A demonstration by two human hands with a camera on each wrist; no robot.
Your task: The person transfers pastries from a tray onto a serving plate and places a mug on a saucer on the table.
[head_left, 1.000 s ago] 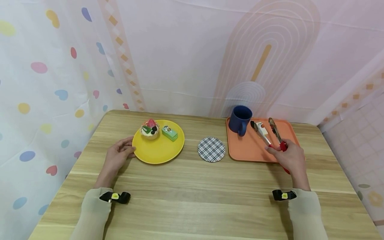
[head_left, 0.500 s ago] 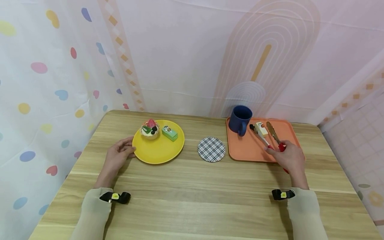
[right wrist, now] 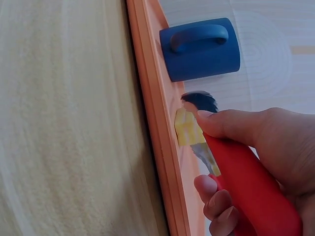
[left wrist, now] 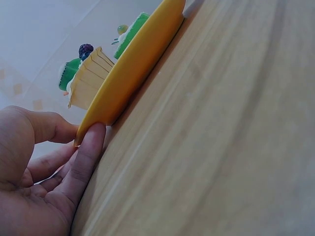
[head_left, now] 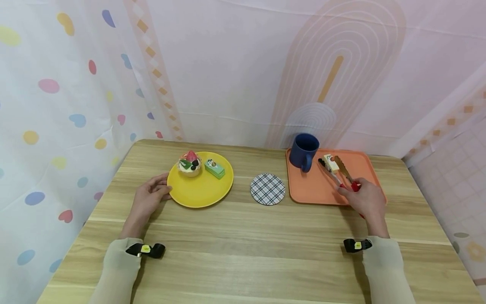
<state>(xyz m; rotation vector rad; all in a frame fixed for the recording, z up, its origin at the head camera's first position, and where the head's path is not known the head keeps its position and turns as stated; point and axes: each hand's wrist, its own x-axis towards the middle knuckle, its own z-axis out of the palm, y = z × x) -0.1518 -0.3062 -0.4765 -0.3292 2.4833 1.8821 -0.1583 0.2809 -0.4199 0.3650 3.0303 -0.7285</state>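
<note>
My left hand (head_left: 149, 195) holds the rim of the yellow plate (head_left: 199, 192), thumb and fingers at its edge in the left wrist view. On that plate are a fruit tart (head_left: 190, 165) topped with a strawberry and dark berries, and a green cake slice (head_left: 214, 169). My right hand (head_left: 366, 199) grips red-handled tongs (right wrist: 246, 182) over the orange tray (head_left: 309, 192). Their two arms are spread, one tip on either side of a small yellow-and-white cake slice (head_left: 331, 164) lying on the tray. The palm hides part of the handles.
A blue mug (head_left: 303, 151) stands at the tray's back left, handle toward me, close to the tongs' left tip. Between plate and tray lies a round plaid coaster (head_left: 267, 189). A patterned curtain (head_left: 235, 76) rises behind the wooden table (head_left: 243, 253).
The tongs have lowered and their arms have come closer together around the yellow-and-white cake slice. My right hand has shifted slightly; the left hand and plate have stayed put.
</note>
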